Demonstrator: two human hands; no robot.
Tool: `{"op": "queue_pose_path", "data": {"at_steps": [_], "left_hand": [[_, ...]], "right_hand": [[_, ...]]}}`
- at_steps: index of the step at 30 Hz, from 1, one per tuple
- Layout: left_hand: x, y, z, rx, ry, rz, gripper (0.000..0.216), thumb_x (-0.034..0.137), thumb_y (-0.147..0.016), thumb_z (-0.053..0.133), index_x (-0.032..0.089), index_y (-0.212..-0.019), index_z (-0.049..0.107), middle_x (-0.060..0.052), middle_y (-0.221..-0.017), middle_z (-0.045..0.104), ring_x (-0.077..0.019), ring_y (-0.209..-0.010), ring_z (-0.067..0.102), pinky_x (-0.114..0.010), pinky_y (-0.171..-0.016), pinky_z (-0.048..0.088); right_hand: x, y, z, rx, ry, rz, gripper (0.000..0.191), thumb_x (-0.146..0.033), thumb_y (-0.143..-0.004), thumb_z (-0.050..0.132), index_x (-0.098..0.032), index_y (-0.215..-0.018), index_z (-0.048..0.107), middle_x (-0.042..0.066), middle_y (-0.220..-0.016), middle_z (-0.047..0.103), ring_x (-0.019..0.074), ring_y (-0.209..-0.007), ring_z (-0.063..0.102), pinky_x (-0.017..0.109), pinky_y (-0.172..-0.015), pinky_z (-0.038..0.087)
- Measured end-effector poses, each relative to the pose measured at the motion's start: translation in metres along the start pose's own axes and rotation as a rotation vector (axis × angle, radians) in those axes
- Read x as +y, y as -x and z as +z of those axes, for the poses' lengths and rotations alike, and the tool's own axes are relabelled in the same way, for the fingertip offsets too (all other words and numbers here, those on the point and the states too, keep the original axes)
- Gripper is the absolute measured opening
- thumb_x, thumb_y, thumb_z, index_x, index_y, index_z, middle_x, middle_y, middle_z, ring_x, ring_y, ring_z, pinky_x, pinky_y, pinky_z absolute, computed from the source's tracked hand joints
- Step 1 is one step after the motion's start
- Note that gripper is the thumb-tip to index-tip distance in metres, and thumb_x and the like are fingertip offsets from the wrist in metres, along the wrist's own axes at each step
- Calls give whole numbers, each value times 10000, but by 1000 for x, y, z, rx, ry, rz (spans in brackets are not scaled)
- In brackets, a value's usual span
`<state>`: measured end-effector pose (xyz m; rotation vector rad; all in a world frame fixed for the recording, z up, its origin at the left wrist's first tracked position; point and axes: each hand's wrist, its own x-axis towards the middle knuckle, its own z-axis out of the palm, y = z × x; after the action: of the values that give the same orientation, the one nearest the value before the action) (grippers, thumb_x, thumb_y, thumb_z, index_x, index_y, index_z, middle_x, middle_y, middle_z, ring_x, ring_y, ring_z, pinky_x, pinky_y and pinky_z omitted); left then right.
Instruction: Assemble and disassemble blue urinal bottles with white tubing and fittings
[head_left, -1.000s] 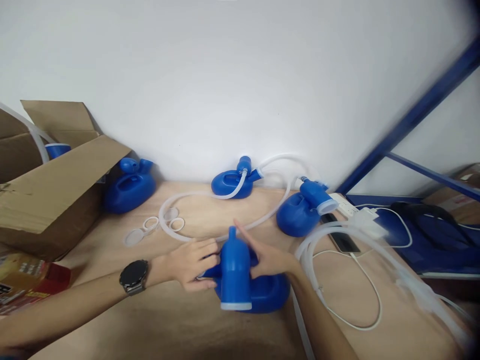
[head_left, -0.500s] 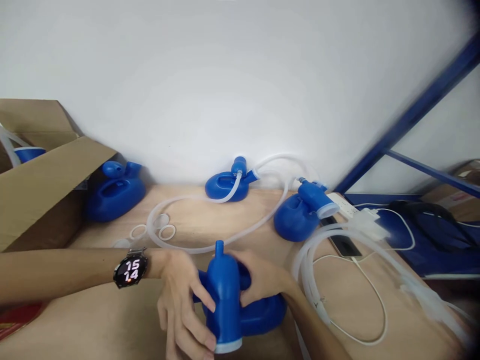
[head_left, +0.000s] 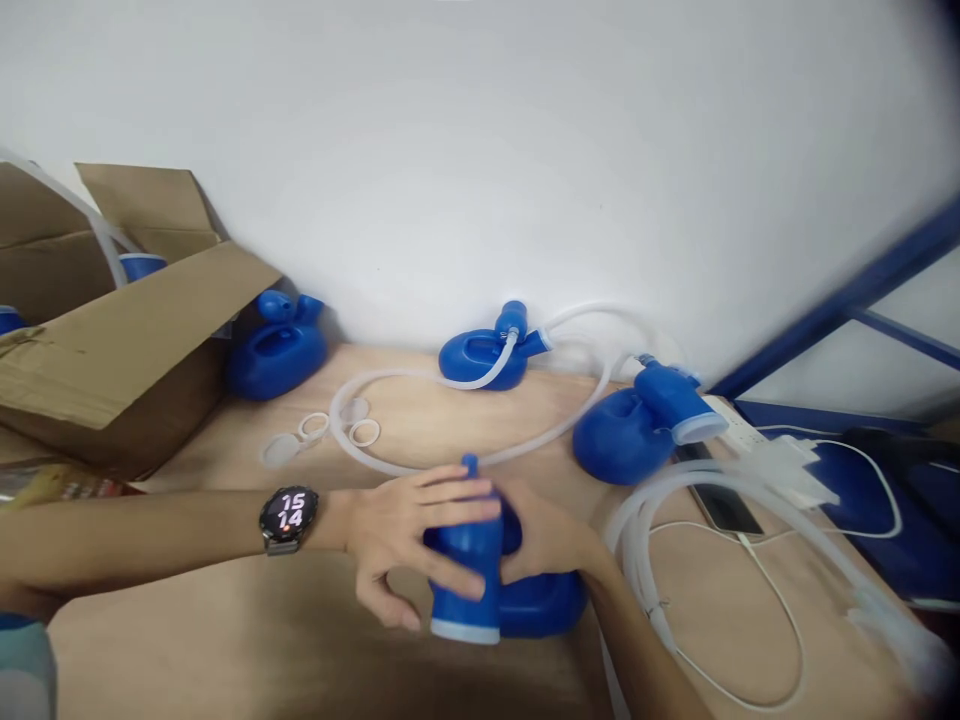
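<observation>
A blue plastic urinal bottle point(head_left: 541, 606) rests on the table in front of me, with a blue cup-shaped funnel point(head_left: 466, 612) lying across it. The funnel's pale rim points toward me and its narrow spout points away. Across the funnel's upper side lies my left hand point(head_left: 409, 530), fingers stretched and spread, thumb apart from it. My right hand point(head_left: 551, 530) is closed around the bottle at the funnel's right side; some of its fingertips are hidden. Past my hands curves a clear hose point(head_left: 390, 465).
More blue urinal bottles point(head_left: 277, 360) stand along the wall. An open cardboard box point(head_left: 150, 340) is at left. White rings point(head_left: 365, 433) and a round clear cap point(head_left: 280, 450) lie near it. Right are coiled tubing point(head_left: 637, 560), a phone point(head_left: 724, 505) and a power strip point(head_left: 739, 430).
My left hand has gone from gripping the funnel's side to lying flat across its top with fingers spread. The view has shifted left; my right hand keeps its hold.
</observation>
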<state>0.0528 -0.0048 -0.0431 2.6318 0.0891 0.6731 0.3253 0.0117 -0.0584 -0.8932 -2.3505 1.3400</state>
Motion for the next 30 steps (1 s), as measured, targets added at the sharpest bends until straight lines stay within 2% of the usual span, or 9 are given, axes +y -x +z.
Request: {"op": "queue_pose_path", "data": {"at_steps": [3, 5, 10, 13, 17, 20, 22, 27, 30], "left_hand": [[13, 0, 3, 108, -52, -181, 838, 559, -954, 610, 270, -1681, 309, -130, -1766, 151, -442, -1606, 190, -643, -1293, 192], [22, -1, 6, 175, -61, -319, 773, 550, -1025, 537, 264, -1691, 268, -145, -1771, 119, -422, -1624, 132, -644, -1294, 194], [37, 8, 28, 436, -62, -620, 492, 380, -1096, 459, 288, -1580, 454, -137, -1624, 429, -325, -1526, 395, -524, -1246, 373], [43, 15, 41, 569, -171, -545, 460, 394, -1120, 374, 302, -1564, 460, -126, -1519, 529, -293, -1439, 488, -496, -1205, 399], [50, 13, 44, 356, -360, -345, 717, 637, -1050, 426, 271, -1658, 329, -194, -1636, 379, -408, -1465, 429, -580, -1143, 415], [46, 6, 41, 272, -512, -392, 645, 447, -1029, 575, 338, -1635, 382, -183, -1631, 378, -402, -1388, 508, -537, -1044, 497], [41, 4, 40, 281, -552, -433, 628, 451, -1016, 610, 343, -1609, 433, -186, -1622, 394, -381, -1290, 586, -507, -988, 536], [28, 4, 38, 281, -553, -526, 727, 699, -919, 661, 309, -1525, 559, -198, -1632, 424, -394, -1229, 632, -523, -995, 535], [25, 0, 27, 279, -493, -580, 642, 644, -962, 635, 284, -1492, 593, -182, -1601, 486, -388, -1268, 623, -525, -1063, 493]], "right_hand": [[2, 0, -1, 18, 11, 9, 1122, -368, -575, 935, -186, -1574, 457, 163, -1529, 569, 362, -1363, 583, 519, -1178, 455], [0, 1, -1, 39, 38, -1, 1060, -349, -572, 938, -180, -1529, 513, 160, -1496, 599, 361, -1328, 605, 515, -1147, 478], [-6, 6, -3, 110, 132, -77, 913, -365, -598, 933, -180, -1426, 595, 128, -1324, 715, 316, -1158, 693, 448, -1045, 537], [-6, 9, -4, 160, 207, -62, 882, -396, -592, 948, -163, -1376, 620, 149, -1314, 721, 336, -1156, 701, 464, -1044, 533], [-10, 11, -4, 174, 233, -68, 784, -375, -685, 912, -159, -1377, 613, 142, -1319, 720, 322, -1182, 702, 453, -1054, 537], [-19, 19, -1, 205, 332, -41, 686, -397, -820, 829, -160, -1418, 590, 150, -1380, 688, 313, -1256, 670, 468, -1108, 517], [-25, 35, 4, 261, 450, 13, 655, -473, -932, 718, -183, -1491, 541, 154, -1476, 623, 311, -1366, 601, 504, -1177, 472], [-9, 120, 20, 340, 633, 294, 814, -623, -998, 550, -293, -1680, 255, 130, -1703, 348, 337, -1556, 399, 584, -1212, 452], [19, 179, 28, 419, 685, 522, 716, -576, -1005, 546, -289, -1638, 374, 125, -1667, 415, 372, -1548, 405, 637, -1204, 446]]}}
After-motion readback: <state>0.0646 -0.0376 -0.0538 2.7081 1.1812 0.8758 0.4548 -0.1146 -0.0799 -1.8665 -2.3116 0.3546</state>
